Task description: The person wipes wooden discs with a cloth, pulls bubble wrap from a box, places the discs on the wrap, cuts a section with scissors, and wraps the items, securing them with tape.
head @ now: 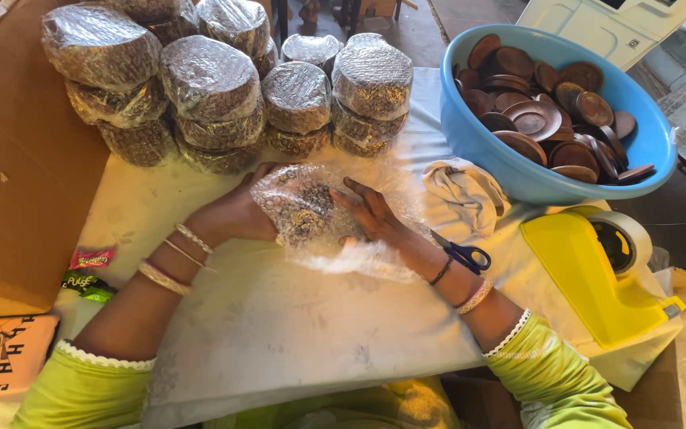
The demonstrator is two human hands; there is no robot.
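A round stack partly wrapped in clear bubble wrap [303, 208] lies on the white cloth-covered table [279, 334]. My left hand [232, 214] grips its left side. My right hand [375, 214] presses flat on its right side, over the loose wrap that spreads toward me. Both wrists wear bangles, and both sleeves are light green.
Several wrapped round bundles [208, 79] are stacked at the back. A blue basin [510, 159] of brown wooden dishes stands at the right, a yellow tape dispenser [597, 270] in front of it. Blue-handled scissors [462, 254] and a crumpled cloth [462, 195] lie nearby. A cardboard box [9, 183] stands at left.
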